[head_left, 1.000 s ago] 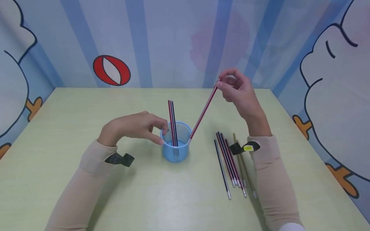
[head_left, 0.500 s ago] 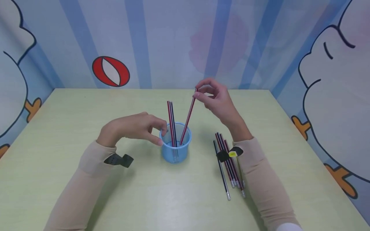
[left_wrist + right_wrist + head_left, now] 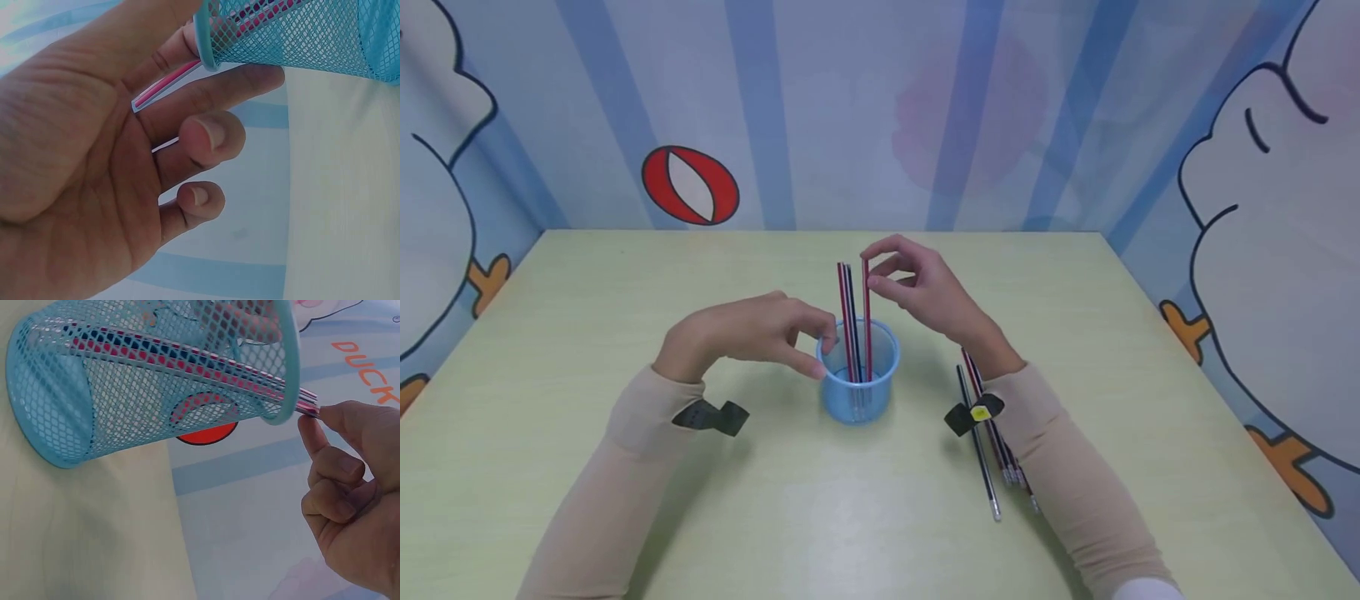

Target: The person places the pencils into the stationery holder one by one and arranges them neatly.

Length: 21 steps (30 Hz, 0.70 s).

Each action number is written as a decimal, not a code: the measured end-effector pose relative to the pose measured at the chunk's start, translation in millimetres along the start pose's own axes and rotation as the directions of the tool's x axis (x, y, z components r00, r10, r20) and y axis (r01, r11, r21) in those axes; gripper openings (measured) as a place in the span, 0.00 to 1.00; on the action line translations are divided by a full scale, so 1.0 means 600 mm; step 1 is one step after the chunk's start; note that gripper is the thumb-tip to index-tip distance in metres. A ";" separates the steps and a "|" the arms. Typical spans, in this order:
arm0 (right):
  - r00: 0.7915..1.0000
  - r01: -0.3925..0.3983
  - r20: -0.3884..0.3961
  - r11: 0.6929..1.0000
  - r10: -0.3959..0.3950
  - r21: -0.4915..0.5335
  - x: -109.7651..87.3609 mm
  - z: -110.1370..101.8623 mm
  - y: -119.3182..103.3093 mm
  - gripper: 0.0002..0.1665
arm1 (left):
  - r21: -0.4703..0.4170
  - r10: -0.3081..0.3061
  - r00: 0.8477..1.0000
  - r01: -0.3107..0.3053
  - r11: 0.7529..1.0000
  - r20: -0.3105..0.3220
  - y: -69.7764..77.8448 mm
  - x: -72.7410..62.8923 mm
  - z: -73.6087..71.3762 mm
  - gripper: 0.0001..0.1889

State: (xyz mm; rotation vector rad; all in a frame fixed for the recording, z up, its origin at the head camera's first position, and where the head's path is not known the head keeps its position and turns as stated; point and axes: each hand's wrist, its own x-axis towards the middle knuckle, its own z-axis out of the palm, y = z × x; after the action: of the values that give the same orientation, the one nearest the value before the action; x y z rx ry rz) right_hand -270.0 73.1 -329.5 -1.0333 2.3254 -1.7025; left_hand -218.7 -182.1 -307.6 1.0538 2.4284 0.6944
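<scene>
A light blue mesh pencil cup (image 3: 857, 404) stands upright on the table. My left hand (image 3: 748, 329) holds its left side near the rim, thumb and index finger around it; in the left wrist view the lower fingers (image 3: 203, 140) hang beside the mesh. My right hand (image 3: 928, 287) pinches the upper end of a red-striped pencil (image 3: 868, 325) between thumb and index finger. That pencil stands almost vertical, its lower part inside the cup. Beside it, a few red and dark striped pencils (image 3: 847, 300) lean together in the cup. The right wrist view shows them through the mesh (image 3: 125, 412).
Several loose striped pencils (image 3: 988, 458) lie right of the cup, partly hidden under the right forearm (image 3: 1075, 475). The pale table (image 3: 820, 517) ends at a blue striped backdrop (image 3: 850, 117) with cartoon figures on both sides.
My right hand has moved left and down, bringing the pencil from a slant at the cup's right rim to nearly upright inside it. My left hand stays at the cup.
</scene>
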 end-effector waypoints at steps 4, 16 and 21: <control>0.997 0.020 0.069 1.000 -0.018 -0.017 0.001 0.002 0.004 0.21 | -0.004 0.002 1.000 -0.002 1.000 0.001 -0.001 0.001 0.000 0.12; 0.981 -0.021 0.183 0.978 0.059 -0.206 -0.009 -0.049 -0.004 0.30 | 0.000 -0.013 1.000 0.013 1.000 0.009 0.000 0.002 0.000 0.13; 0.962 -0.059 0.233 0.946 0.138 -0.318 -0.020 -0.087 -0.001 0.27 | -0.002 -0.016 1.000 0.016 1.000 0.008 0.000 0.003 0.000 0.12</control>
State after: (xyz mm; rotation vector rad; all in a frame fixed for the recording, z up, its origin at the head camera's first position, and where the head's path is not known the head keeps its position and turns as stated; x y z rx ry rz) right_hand -283.1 122.2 -312.8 -1.0827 2.4701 -1.1164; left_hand -219.8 -180.8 -308.3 1.0329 2.4261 0.6856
